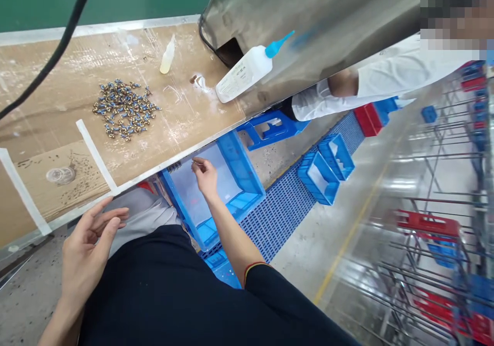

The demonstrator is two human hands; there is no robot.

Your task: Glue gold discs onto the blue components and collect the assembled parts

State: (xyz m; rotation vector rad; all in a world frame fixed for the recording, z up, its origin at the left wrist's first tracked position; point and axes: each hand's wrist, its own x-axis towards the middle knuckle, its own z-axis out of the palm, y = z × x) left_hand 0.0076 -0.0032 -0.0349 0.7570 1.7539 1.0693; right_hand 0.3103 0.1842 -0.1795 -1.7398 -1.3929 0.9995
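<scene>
My right hand (205, 176) is over a blue crate (247, 173) beside the bench, its thumb and fingertips pinched on a small metal fitting, mostly hidden by the fingers. Near those fingertips, a short row of small dark fittings (175, 166) lies on the crate's pale lining. My left hand (89, 245) hovers by the bench's front edge, fingers apart and holding nothing. On the cardboard-covered bench top (185, 114) lies a loose pile of small brass-coloured fittings with blue parts (123, 109).
A white bottle with a blue nozzle (245, 73) and a small yellowish bottle (168, 56) are on the bench. Clear round lids (60, 175) lie at left. A black cable (57, 52) hangs in front. At right, a co-worker's white sleeve (401, 68) is near a blue stool (270, 128).
</scene>
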